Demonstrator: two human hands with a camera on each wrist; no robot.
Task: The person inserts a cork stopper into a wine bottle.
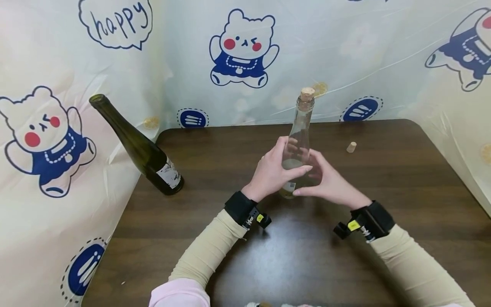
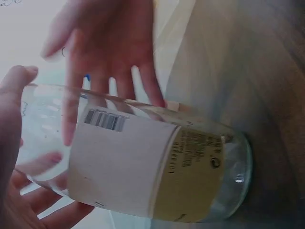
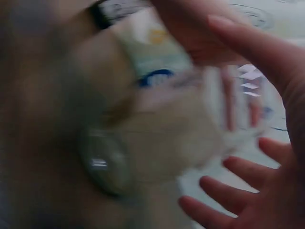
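Note:
A clear glass bottle with a cork in its mouth stands between both hands in the head view. In the left wrist view its label is white with a barcode and gold near the base. My left hand is round the bottle's body, thumb across the front and fingers behind the glass. On the other side is my right hand, fingers spread and thumb low near the base; in the right wrist view these fingers look apart from the bottle, which is blurred there.
A dark green bottle with a torn label stands at the table's left. A small loose cork lies right of the clear bottle, on the brown wooden table. Behind hangs a curtain printed with cartoon bears.

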